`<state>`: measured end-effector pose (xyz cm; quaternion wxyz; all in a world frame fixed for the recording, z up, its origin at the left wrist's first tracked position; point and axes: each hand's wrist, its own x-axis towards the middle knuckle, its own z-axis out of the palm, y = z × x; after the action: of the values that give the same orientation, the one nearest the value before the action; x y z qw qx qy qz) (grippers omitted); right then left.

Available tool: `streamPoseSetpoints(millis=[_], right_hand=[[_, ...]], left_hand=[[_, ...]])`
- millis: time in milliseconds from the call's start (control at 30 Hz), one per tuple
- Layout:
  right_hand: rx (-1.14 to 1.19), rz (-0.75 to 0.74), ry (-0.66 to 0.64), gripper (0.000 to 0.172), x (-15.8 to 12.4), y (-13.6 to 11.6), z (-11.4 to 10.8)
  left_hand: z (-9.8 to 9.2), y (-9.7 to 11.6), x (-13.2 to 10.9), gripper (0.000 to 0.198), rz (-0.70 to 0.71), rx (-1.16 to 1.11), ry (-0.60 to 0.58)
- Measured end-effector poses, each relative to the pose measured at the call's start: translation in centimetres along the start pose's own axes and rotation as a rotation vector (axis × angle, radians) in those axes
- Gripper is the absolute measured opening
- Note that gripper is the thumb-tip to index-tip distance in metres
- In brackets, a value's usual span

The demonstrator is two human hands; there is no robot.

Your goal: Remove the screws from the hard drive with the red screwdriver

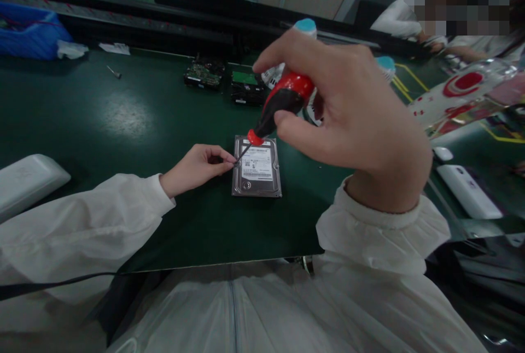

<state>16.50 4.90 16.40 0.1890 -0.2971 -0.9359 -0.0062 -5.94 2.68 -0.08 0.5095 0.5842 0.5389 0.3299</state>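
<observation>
A silver hard drive (pixel 257 168) with a white label lies flat on the green mat (pixel 123 123) in front of me. My right hand (pixel 348 118) grips a red and black screwdriver (pixel 283 103) from above. Its tip points down at the drive's upper left corner. My left hand (pixel 197 166) rests on the mat against the drive's left edge. Its thumb and fingers are pinched together right at the screwdriver's tip. What they pinch is too small to make out.
Two bare circuit-board drives (pixel 205 73) (pixel 247 86) lie further back. A white device (pixel 28 181) sits at the left, another white device (pixel 467 189) at the right. A loose screw (pixel 114 72) and a blue bin (pixel 28 30) are at the far left. Another person sits at the back right.
</observation>
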Motion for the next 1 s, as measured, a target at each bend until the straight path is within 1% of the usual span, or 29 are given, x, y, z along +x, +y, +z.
streamPoseSetpoints(millis=[133,167,233,267,333,400,500,567,633,767,833,900,1000], right_hand=[[-0.047,0.092,0.051,0.051,0.05,0.18,0.30],[-0.061,0.100,0.064,0.048,0.04,0.22,0.34],[-0.064,0.060,0.064,0.038,0.02,0.20,0.33],[-0.049,0.021,0.053,0.037,0.00,0.14,0.27],[-0.008,-0.026,0.022,0.043,-0.02,-0.01,0.13],[0.014,-0.003,-0.004,0.039,-0.03,-0.11,0.04],[-0.017,0.086,0.013,0.038,-0.01,-0.04,0.06],[-0.023,0.083,0.025,0.032,0.01,0.05,0.09],[-0.013,0.034,0.025,0.026,0.04,0.07,0.06],[0.033,-0.085,-0.014,0.034,0.05,0.06,-0.11],[0.061,-0.113,-0.001,0.035,0.05,0.15,-0.11],[0.041,-0.069,0.015,0.036,0.04,0.27,-0.04],[-0.009,-0.017,0.007,0.029,0.06,0.32,0.09]], left_hand=[[0.03,0.07,-0.04,0.025,-0.011,0.005,0.006],[0.04,0.08,-0.04,0.025,-0.014,0.004,0.007],[0.03,0.07,-0.02,0.025,-0.013,-0.004,0.008],[0.03,0.04,0.00,0.024,-0.009,-0.006,0.007],[0.01,-0.06,0.02,0.025,-0.001,-0.006,0.002],[0.00,-0.14,0.04,0.025,0.007,-0.008,-0.001],[0.04,-0.13,0.03,0.025,0.001,-0.009,0.002],[0.07,-0.04,0.00,0.025,-0.012,-0.005,0.008],[0.08,0.04,-0.02,0.026,-0.016,0.000,0.006],[0.03,0.01,-0.01,0.026,-0.002,0.009,-0.011],[0.00,-0.06,0.01,0.025,0.002,0.003,-0.012],[-0.01,-0.08,0.02,0.024,0.001,-0.008,-0.006],[0.00,-0.04,0.02,0.024,-0.008,-0.015,0.001]])
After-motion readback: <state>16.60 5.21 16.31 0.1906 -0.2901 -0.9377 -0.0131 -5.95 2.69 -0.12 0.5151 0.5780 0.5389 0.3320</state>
